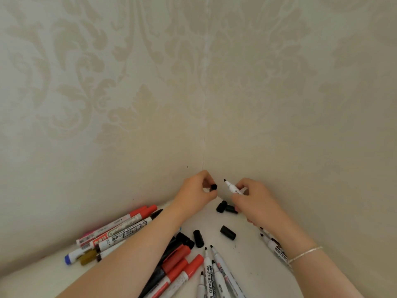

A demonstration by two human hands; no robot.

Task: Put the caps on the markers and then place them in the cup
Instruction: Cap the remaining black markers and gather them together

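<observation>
My left hand (196, 191) pinches a small black cap (214, 187) near the corner of the walls. My right hand (253, 200) holds an uncapped white marker (231, 187), its black tip pointing up-left toward the cap, a short gap apart. Loose black caps lie on the white surface: two (225, 207) just below my hands, one (228, 232) further toward me, one (198, 238) beside my left forearm. Uncapped white markers (211, 274) lie fanned near the bottom edge. No cup is in view.
Capped red and mixed markers (120, 229) are piled along the left wall. More red and black markers (176, 265) lie under my left forearm. Another white marker (277, 248) lies by my right wrist. Patterned walls close in the corner on both sides.
</observation>
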